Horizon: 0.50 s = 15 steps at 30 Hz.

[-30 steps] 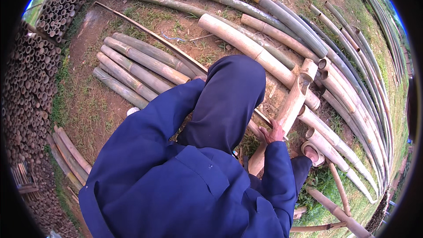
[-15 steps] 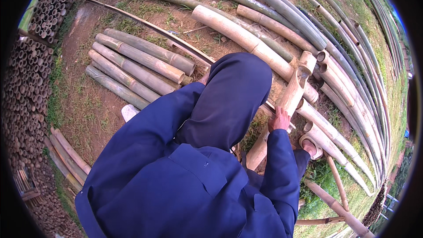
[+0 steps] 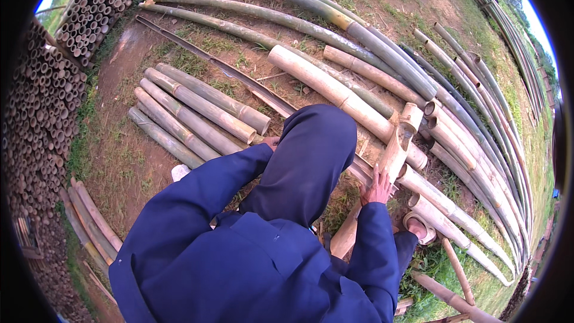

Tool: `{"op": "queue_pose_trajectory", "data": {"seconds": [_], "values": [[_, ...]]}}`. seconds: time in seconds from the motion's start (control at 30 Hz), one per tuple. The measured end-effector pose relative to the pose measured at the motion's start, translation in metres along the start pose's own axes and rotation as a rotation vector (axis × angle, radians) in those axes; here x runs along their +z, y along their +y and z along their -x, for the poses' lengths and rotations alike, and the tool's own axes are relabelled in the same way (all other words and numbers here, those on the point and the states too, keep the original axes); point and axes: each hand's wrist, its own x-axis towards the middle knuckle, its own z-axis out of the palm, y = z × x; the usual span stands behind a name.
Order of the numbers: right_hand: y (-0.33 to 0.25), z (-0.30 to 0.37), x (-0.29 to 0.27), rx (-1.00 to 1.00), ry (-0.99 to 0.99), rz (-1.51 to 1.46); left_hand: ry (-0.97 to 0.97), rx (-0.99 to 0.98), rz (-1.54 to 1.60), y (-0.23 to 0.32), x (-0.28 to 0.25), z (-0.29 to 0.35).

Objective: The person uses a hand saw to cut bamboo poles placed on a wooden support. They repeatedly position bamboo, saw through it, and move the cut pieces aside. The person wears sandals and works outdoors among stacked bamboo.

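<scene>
A long split bamboo length [image 3: 272,100], its dark hollow side facing up, runs from the upper left, passes behind my raised knee and comes out at my right hand. My right hand [image 3: 376,188] lies at its near end with the fingers stretched out, beside a pale notched bamboo piece [image 3: 392,160]. My left hand [image 3: 272,142] touches or lies next to the split bamboo at the left of the knee. Only a little of that hand shows past the sleeve and trouser leg, and its fingers are hidden.
Cut bamboo sections [image 3: 197,104] lie in a group at the left. Long green poles [image 3: 299,21] stretch across the far side, and more poles [image 3: 478,137] curve along the right. A stacked wall of bamboo ends [image 3: 45,107] stands far left. Bamboo supports [image 3: 445,293] are at the lower right.
The split bamboo has turned, so more of its hollow shows. My right hand's fingers, curled round its end before, are now stretched out. The whole view has shifted slightly.
</scene>
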Motion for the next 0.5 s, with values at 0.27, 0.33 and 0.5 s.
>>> {"op": "queue_pose_trajectory", "data": {"seconds": [0.27, 0.33, 0.5], "values": [[-0.005, 0.017, -0.001, 0.056, 0.071, -0.052, -0.176, 0.031, 0.1, 0.027, 0.032, 0.021], [-0.005, 0.019, -0.001, 0.043, 0.077, -0.092, -0.18, 0.093, -0.003, 0.027, 0.037, 0.035], [0.009, 0.02, 0.001, 0.079, 0.125, -0.134, -0.134, 0.71, -0.715, 0.043, 0.096, 0.079]]}}
